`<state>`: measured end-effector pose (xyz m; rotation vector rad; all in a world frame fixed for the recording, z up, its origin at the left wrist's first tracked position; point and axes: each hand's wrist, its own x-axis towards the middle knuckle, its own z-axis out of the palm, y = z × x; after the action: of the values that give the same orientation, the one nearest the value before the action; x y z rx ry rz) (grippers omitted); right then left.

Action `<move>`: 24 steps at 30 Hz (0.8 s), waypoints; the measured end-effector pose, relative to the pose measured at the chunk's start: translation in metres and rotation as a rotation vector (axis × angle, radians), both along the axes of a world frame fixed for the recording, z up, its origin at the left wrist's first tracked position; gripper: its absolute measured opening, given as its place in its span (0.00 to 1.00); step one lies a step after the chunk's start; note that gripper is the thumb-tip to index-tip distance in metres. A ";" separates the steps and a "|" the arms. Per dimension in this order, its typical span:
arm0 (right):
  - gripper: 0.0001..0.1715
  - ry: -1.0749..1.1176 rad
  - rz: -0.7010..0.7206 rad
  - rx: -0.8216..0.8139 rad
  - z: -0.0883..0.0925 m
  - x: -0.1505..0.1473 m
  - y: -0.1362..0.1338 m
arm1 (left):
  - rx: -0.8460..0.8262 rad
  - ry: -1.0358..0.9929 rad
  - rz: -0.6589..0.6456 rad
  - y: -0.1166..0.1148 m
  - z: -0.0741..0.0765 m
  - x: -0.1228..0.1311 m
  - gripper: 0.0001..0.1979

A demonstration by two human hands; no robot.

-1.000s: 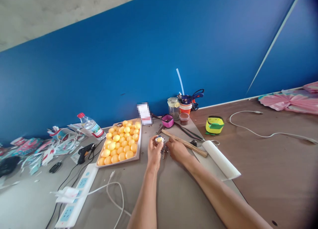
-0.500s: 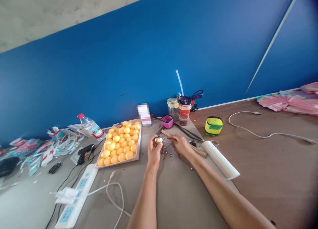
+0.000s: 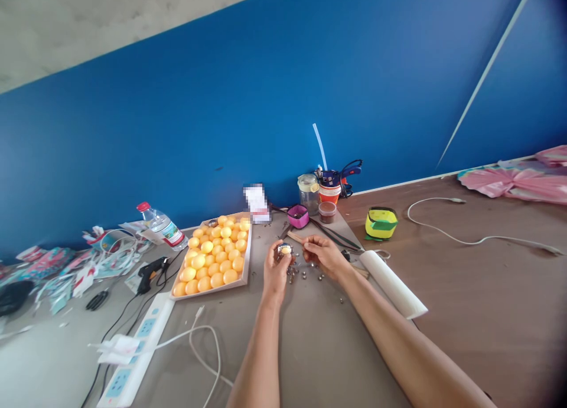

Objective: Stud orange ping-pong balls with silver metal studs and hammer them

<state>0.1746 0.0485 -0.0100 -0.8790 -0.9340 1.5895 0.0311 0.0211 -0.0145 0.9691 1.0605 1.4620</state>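
My left hand (image 3: 275, 272) is closed around a small yellow-orange ball (image 3: 286, 250) with dark, shiny bits around its visible face. To its right, my right hand (image 3: 324, 257) has its thumb and fingers pinched together, a short gap away from the ball. Whatever sits in that pinch is too small to make out. Several small shiny metal beads (image 3: 304, 275) lie scattered on the grey table below and between the hands. A flat wooden stick (image 3: 295, 237) lies just beyond them, partly hidden by the right hand.
At left are a tray of orange balls (image 3: 208, 260), a glue gun (image 3: 150, 273), a power strip (image 3: 146, 325) and a water bottle (image 3: 165, 228). Behind the hands stand a purple container (image 3: 298, 216) and a lidded jar (image 3: 309, 194). A white roll (image 3: 393, 285) and a yellow-green container (image 3: 381, 224) are at right.
My right hand has lifted slightly and turned, its fingertips now pinched a little farther right of the ball. The left hand keeps its hold on the ball, tilted slightly.
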 end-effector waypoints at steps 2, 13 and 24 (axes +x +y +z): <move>0.17 0.068 0.016 -0.018 0.005 0.000 -0.002 | -0.002 0.038 -0.001 0.000 0.000 0.000 0.23; 0.13 -0.116 0.049 0.060 0.007 -0.002 -0.002 | -0.008 0.005 -0.032 0.001 -0.003 -0.001 0.24; 0.09 -0.375 0.027 0.161 0.012 -0.009 -0.006 | -0.029 0.021 -0.100 -0.002 0.007 0.002 0.24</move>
<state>0.1654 0.0426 0.0018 -1.0733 -1.3224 1.3716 0.0329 0.0191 -0.0078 1.0046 1.0313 1.3546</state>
